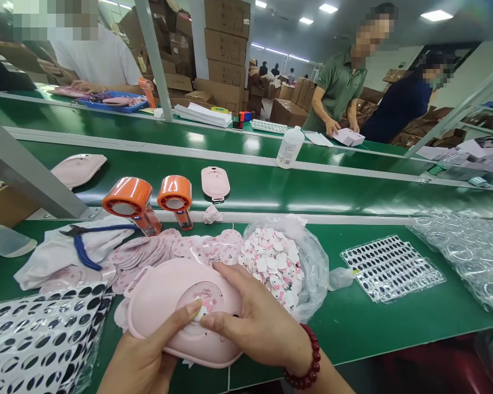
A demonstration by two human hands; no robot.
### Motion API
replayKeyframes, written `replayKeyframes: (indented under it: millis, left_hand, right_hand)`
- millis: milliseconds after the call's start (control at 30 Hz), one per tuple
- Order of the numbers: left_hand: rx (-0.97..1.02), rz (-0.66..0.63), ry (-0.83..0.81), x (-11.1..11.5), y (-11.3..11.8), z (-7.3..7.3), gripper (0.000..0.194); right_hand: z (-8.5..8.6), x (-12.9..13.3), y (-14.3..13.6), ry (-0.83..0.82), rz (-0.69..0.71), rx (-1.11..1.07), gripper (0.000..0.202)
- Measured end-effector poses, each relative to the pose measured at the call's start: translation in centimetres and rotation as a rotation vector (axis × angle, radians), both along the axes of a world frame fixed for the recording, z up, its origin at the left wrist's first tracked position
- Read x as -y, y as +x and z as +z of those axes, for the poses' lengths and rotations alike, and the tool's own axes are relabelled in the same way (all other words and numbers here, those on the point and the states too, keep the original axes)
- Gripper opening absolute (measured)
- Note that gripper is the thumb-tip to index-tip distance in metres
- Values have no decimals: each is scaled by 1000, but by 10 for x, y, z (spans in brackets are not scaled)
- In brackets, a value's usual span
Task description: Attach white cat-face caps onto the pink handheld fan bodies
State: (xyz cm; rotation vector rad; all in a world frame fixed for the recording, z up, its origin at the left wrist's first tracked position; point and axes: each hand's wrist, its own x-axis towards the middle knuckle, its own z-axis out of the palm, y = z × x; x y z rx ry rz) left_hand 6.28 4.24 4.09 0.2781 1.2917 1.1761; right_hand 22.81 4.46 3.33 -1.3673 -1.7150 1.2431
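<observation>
A pale pink, rounded-oval plastic shell (160,301) is being held just above the green desk (353,331), its smooth outer face turning up toward the person. Its long axis is running roughly left to right, the right end dipping slightly nearer; a narrow tab (136,282) is pointing to the upper left. The left hand (145,350) is gripping the near left edge, and the right hand (263,320), wearing a dark red beaded bracelet (314,350) at its wrist, is gripping the right end. Both thumbs are pressing at a small white cat-face piece (204,313) within the shell's round printed centre. Thin round pink printed discs (148,253) are lying behind the shell, and a clear plastic bag (318,262) of white-and-pink cat-face pieces (271,257) is sitting beside them. Farther off, a second pale pink plastic shell (216,184) is lying with its long axis running away from the person.
</observation>
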Motion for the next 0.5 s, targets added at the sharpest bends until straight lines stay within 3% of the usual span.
replayKeyframes:
  millis: [333,500]
  left_hand:
    - [24,-50,-10,0,-2,-1,76]
    - [57,-20,-15,-2,-2,0,82]
  right_hand:
    - [-2,3,4,0,-20,-24,69]
    - [-1,3,3,-2,-30,13,66]
